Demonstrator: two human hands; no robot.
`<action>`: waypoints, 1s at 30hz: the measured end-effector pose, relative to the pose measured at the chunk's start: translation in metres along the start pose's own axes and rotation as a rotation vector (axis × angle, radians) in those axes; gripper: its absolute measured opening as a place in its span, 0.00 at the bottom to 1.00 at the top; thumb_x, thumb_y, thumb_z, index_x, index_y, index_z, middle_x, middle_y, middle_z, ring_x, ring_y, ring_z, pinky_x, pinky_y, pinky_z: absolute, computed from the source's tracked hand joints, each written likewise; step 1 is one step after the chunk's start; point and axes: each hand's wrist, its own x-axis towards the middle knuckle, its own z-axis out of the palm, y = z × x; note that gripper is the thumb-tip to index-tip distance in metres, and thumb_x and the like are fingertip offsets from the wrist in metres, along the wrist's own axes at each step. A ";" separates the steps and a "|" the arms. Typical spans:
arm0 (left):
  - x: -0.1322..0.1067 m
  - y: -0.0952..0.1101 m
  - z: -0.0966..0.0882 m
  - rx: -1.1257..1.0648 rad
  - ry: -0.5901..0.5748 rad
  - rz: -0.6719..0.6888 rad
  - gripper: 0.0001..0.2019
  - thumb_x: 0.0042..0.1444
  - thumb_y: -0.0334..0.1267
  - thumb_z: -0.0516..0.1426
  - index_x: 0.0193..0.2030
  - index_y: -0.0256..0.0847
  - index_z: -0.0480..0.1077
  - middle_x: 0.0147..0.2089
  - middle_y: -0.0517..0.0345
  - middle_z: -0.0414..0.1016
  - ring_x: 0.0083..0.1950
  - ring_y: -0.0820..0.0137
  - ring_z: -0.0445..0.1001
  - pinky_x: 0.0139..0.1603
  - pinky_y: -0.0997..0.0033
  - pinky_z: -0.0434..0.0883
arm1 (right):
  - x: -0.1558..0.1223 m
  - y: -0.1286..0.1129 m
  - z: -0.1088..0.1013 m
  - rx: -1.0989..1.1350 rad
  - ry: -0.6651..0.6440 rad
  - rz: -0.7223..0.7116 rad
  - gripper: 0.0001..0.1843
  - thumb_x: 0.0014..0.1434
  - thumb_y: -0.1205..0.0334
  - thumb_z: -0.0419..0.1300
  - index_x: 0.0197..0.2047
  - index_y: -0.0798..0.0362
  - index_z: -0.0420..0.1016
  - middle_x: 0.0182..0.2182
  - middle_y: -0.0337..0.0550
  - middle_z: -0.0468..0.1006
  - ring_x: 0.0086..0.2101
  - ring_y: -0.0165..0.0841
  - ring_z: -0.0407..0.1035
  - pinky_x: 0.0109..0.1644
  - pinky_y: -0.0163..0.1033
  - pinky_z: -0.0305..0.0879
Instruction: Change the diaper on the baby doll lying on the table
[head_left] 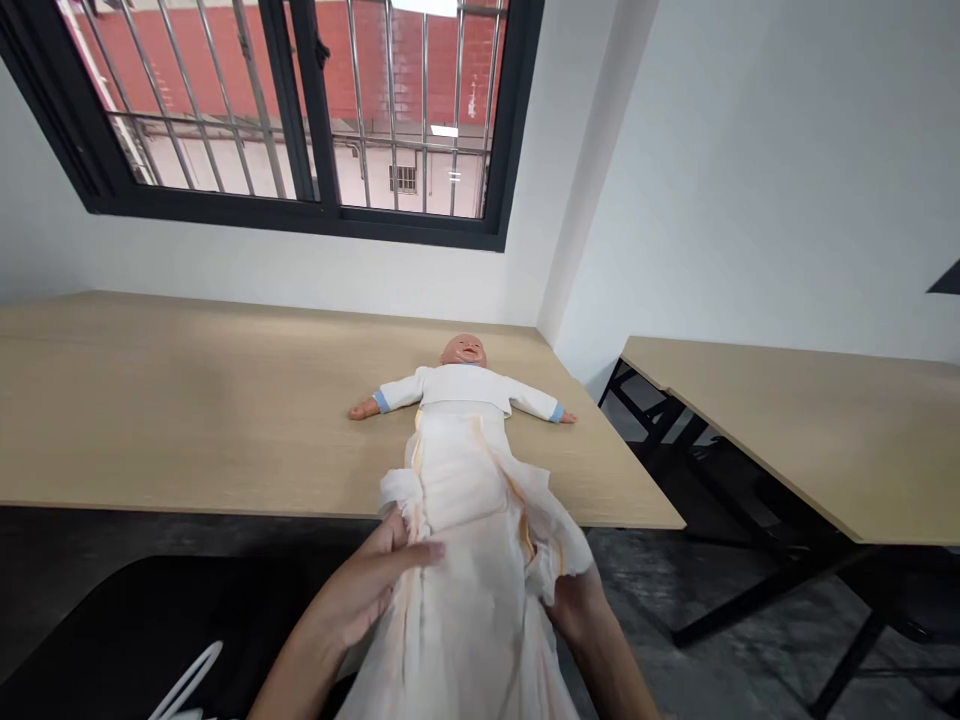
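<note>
A baby doll (463, 350) lies on its back at the table's right end, arms spread, in a white top (463, 385) with blue cuffs. From its waist a white diaper (465, 560) with ruffled, orange-lined edges stretches toward me past the table's front edge. The doll's legs are hidden. My left hand (360, 590) is closed on the diaper's left edge, thumb on top and fingers mostly underneath. Against the right edge, my right hand (581, 605) holds the diaper from the side; its fingers are largely covered by the ruffled flap.
The doll lies on a light wooden table (187, 400) below a barred window (315, 120). Another wooden table (810, 430) stands to the right across a gap. A black chair (150, 610) with a white cable (191, 675) is at lower left.
</note>
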 end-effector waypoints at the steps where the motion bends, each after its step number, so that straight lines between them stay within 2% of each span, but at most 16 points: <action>1: -0.003 -0.001 0.000 -0.024 0.011 -0.022 0.30 0.45 0.33 0.66 0.56 0.42 0.64 0.53 0.51 0.76 0.54 0.56 0.74 0.52 0.64 0.72 | -0.001 -0.004 -0.001 0.027 -0.029 0.032 0.28 0.54 0.39 0.58 0.47 0.52 0.77 0.41 0.49 0.80 0.44 0.45 0.74 0.47 0.46 0.71; 4: -0.008 -0.001 -0.002 -0.046 0.083 -0.022 0.33 0.44 0.29 0.64 0.59 0.41 0.61 0.57 0.48 0.73 0.55 0.57 0.73 0.53 0.65 0.71 | -0.006 -0.016 -0.008 -0.018 -0.112 0.129 0.38 0.54 0.30 0.50 0.52 0.51 0.74 0.45 0.50 0.78 0.46 0.46 0.72 0.49 0.49 0.69; 6: -0.008 0.000 -0.008 -0.031 0.133 0.005 0.35 0.46 0.30 0.63 0.62 0.41 0.58 0.60 0.47 0.70 0.57 0.57 0.72 0.55 0.64 0.70 | -0.008 -0.020 -0.014 -0.212 -0.160 0.118 0.40 0.51 0.28 0.53 0.54 0.51 0.73 0.48 0.50 0.77 0.48 0.46 0.71 0.51 0.48 0.67; 9: -0.006 -0.001 -0.018 0.032 0.152 0.038 0.38 0.47 0.30 0.63 0.65 0.43 0.55 0.63 0.48 0.67 0.61 0.57 0.68 0.59 0.63 0.67 | -0.010 -0.018 -0.021 -0.583 -0.216 -0.036 0.32 0.47 0.42 0.67 0.51 0.51 0.75 0.45 0.45 0.78 0.46 0.42 0.71 0.50 0.42 0.65; 11: -0.005 -0.002 -0.024 0.086 0.151 0.063 0.39 0.47 0.31 0.63 0.65 0.44 0.54 0.64 0.48 0.66 0.63 0.58 0.66 0.61 0.63 0.65 | -0.008 -0.017 -0.023 -0.697 -0.195 -0.104 0.24 0.48 0.46 0.68 0.42 0.54 0.77 0.37 0.43 0.80 0.38 0.38 0.72 0.43 0.38 0.66; 14: -0.006 -0.003 -0.028 0.130 0.157 0.081 0.38 0.47 0.31 0.63 0.66 0.45 0.55 0.64 0.49 0.65 0.63 0.58 0.66 0.61 0.63 0.65 | -0.005 -0.019 -0.025 -0.610 -0.031 -0.146 0.23 0.50 0.43 0.65 0.35 0.57 0.78 0.29 0.42 0.79 0.30 0.34 0.70 0.36 0.35 0.65; 17: -0.009 0.001 -0.026 0.130 0.183 0.059 0.40 0.46 0.33 0.64 0.67 0.44 0.53 0.66 0.47 0.63 0.62 0.57 0.67 0.60 0.63 0.67 | -0.004 -0.027 -0.027 -0.443 0.145 -0.157 0.25 0.46 0.42 0.67 0.35 0.57 0.79 0.29 0.44 0.80 0.29 0.34 0.71 0.34 0.35 0.66; 19: -0.012 0.004 -0.023 0.130 0.220 0.061 0.42 0.45 0.33 0.64 0.67 0.44 0.51 0.67 0.47 0.60 0.63 0.56 0.65 0.60 0.64 0.66 | -0.004 -0.030 -0.028 -0.352 0.202 -0.159 0.24 0.44 0.44 0.69 0.37 0.55 0.79 0.31 0.44 0.81 0.29 0.34 0.72 0.33 0.34 0.67; 22: -0.013 0.006 -0.021 0.132 0.254 0.075 0.44 0.44 0.33 0.64 0.68 0.45 0.50 0.69 0.48 0.57 0.66 0.56 0.61 0.62 0.65 0.64 | -0.002 -0.031 -0.028 -0.241 0.231 -0.187 0.23 0.44 0.47 0.71 0.41 0.52 0.79 0.34 0.42 0.82 0.31 0.33 0.73 0.34 0.33 0.68; 26: -0.010 0.004 -0.026 0.129 0.207 0.087 0.46 0.44 0.35 0.65 0.69 0.45 0.49 0.69 0.48 0.57 0.67 0.55 0.60 0.62 0.65 0.64 | 0.001 -0.028 -0.027 -0.185 0.239 -0.242 0.21 0.44 0.49 0.72 0.40 0.50 0.79 0.37 0.40 0.81 0.32 0.32 0.73 0.33 0.31 0.68; 30: -0.008 0.001 -0.030 0.121 0.159 0.070 0.47 0.46 0.35 0.65 0.70 0.46 0.46 0.68 0.46 0.59 0.65 0.54 0.62 0.62 0.60 0.65 | 0.001 -0.028 -0.022 -0.304 0.103 -0.274 0.24 0.48 0.51 0.70 0.48 0.47 0.76 0.46 0.41 0.79 0.42 0.36 0.73 0.42 0.35 0.69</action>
